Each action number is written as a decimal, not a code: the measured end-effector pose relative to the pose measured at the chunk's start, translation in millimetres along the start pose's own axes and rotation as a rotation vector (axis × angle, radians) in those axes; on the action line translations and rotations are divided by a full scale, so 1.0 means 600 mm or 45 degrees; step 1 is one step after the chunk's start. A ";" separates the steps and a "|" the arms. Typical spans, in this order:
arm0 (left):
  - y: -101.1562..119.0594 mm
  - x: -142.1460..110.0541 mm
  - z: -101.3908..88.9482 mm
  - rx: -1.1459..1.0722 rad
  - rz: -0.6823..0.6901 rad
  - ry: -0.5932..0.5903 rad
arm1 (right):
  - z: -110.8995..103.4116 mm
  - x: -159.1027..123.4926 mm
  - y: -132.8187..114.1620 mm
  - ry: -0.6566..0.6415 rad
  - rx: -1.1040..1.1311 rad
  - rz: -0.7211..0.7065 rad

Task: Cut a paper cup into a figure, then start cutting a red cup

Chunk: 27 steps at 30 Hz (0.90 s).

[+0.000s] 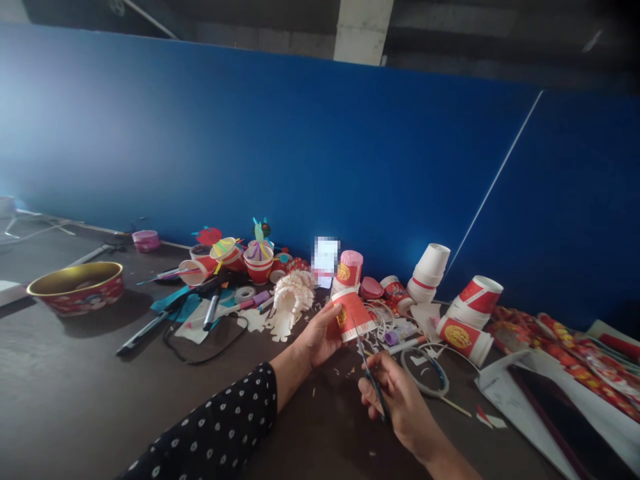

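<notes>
My left hand (320, 337) grips a red paper cup (354, 315) with a round gold emblem, holding it on its side above the dark table (200, 413). My right hand (395, 397) holds a pair of black-handled scissors (369, 373), their thin blades pointing up to the cup's edge. The blade tips reach the cup's rim area, though I cannot tell whether they cut into it. Small white paper scraps (345, 380) lie on the table beneath both hands.
Behind my hands stand stacked white-and-red paper cups (427, 273), a curled paper-strip cup craft (293, 298), decorated cups (227, 261) and markers (143, 333). A gold-lined red bowl (75, 287) sits at left, red patterned paper (565, 353) at right, and a blue wall (250, 147) behind.
</notes>
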<state>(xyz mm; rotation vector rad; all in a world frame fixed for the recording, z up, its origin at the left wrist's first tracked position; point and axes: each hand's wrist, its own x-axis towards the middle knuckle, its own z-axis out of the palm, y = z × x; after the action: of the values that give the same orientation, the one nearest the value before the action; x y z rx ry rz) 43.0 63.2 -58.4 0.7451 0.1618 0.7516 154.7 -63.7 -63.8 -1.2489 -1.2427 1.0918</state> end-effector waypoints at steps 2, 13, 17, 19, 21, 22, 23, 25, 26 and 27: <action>0.000 0.000 0.000 0.022 0.023 -0.017 | -0.002 0.001 0.004 -0.016 -0.024 -0.014; -0.004 0.001 -0.004 0.076 0.072 -0.074 | -0.005 -0.001 0.008 0.022 -0.205 -0.059; -0.004 0.001 -0.002 0.089 0.081 -0.071 | -0.005 -0.001 0.010 0.015 -0.220 -0.046; -0.004 0.001 -0.002 0.091 0.076 -0.077 | -0.005 0.000 0.012 0.012 -0.224 -0.038; -0.004 0.001 -0.001 0.088 0.072 -0.075 | -0.006 0.000 0.015 0.014 -0.228 -0.042; -0.004 0.000 -0.001 0.086 0.072 -0.071 | -0.006 0.001 0.016 0.012 -0.230 -0.045; -0.004 0.000 0.000 0.085 0.074 -0.069 | -0.007 0.001 0.017 0.012 -0.234 -0.049; -0.004 -0.001 0.002 0.088 0.082 -0.070 | -0.008 0.001 0.018 0.018 -0.249 -0.058; -0.004 -0.001 0.003 0.092 0.085 -0.072 | -0.008 0.000 0.018 0.021 -0.255 -0.060; -0.004 -0.001 0.004 0.096 0.087 -0.073 | -0.007 0.000 0.017 0.023 -0.260 -0.061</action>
<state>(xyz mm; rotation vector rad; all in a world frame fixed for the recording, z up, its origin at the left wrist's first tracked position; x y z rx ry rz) 44.5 60.1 -58.2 0.8464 0.1136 0.7912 159.9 -63.5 -73.5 -1.3709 -1.3901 0.9354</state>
